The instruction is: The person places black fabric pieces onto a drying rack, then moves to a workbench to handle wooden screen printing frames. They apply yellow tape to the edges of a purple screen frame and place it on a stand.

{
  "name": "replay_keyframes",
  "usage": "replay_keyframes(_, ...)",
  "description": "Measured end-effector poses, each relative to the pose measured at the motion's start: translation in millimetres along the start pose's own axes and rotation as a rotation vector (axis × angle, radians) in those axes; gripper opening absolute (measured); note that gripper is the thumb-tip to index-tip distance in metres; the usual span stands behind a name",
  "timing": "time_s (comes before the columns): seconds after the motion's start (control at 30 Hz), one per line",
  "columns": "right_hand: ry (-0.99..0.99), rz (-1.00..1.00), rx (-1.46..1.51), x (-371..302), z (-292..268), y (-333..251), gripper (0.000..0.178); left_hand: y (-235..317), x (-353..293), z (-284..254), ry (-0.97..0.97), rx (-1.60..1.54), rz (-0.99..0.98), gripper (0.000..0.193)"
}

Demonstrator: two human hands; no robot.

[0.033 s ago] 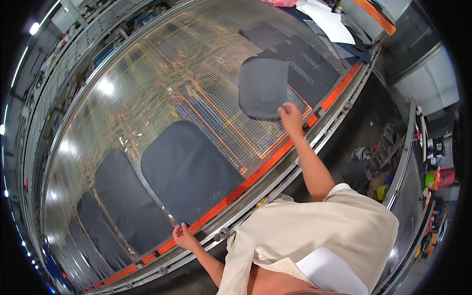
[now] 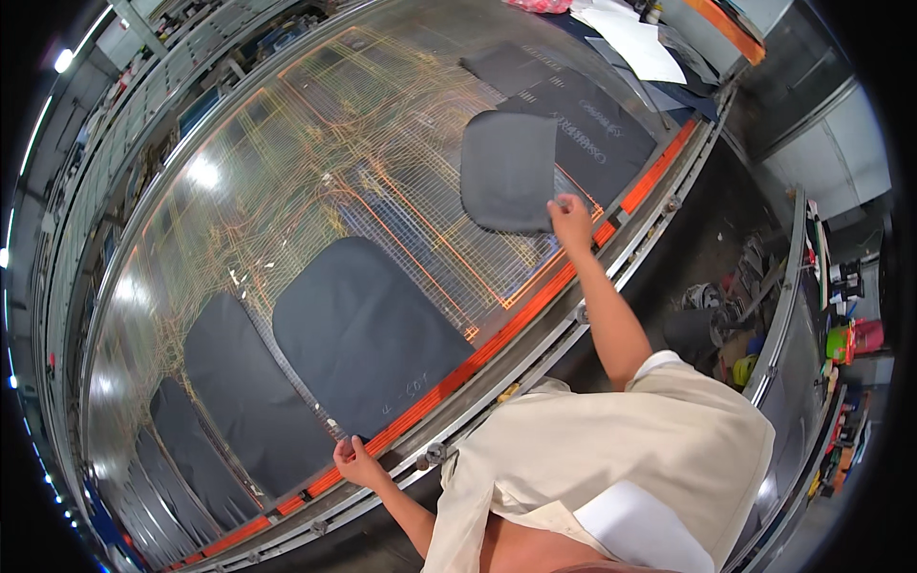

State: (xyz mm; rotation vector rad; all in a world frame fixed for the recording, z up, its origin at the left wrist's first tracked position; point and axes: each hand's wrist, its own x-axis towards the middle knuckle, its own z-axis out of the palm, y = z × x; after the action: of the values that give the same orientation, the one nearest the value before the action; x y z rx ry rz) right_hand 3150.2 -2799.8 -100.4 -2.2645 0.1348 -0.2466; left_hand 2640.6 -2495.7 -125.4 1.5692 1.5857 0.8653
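Observation:
My right hand (image 2: 571, 222) pinches the near right corner of a smaller dark grey sheet piece (image 2: 508, 172) with rounded corners. That piece lies over the table's marked surface and overlaps a larger dark sheet (image 2: 607, 134) with chalk writing on it. By the table's near edge, the fingers of my left hand (image 2: 355, 462) are closed at the near left corner of a big dark rounded panel (image 2: 368, 329). That panel lies flat, with small chalk marks near its front edge.
Several more dark panels (image 2: 244, 392) lie in a row to the left. Orange and yellow lines cover the table surface (image 2: 382, 134). An orange strip (image 2: 420, 406) and a metal rail (image 2: 497, 387) run along the near edge. White papers (image 2: 635, 43) lie at the far right corner.
My right hand has shifted very slightly to the right at the piece's corner. The pieces stay practically in place, and my left hand keeps its spot.

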Motion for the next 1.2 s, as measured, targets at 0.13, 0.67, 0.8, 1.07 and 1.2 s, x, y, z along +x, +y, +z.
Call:
replay_keyframes(0.13, -0.203, 0.176, -0.34, 38, -5, 20, 0.045, 20, 12, 3, 0.066, 0.134, 0.094, 0.027)
replay_keyframes(0.67, -0.295, -0.581, -0.361, -48, 2, -23, 0.066, 36, 1, 15, -0.198, -0.26, -0.083, 0.014)
replay_keyframes(0.8, -0.284, -0.94, -0.485, -32, 34, -47, 0.054, 39, 4, 29, -0.288, -0.26, -0.087, 0.015)
replay_keyframes(1.07, -0.37, -0.799, -0.551, 10, 48, -55, 0.014, 43, 22, 30, -0.359, -0.274, -0.09, 0.016)
replay_keyframes(1.2, -0.284, -0.851, -0.184, 8, 8, -208, 0.02, 55, 34, 46, -0.442, -0.375, -0.151, 0.018)
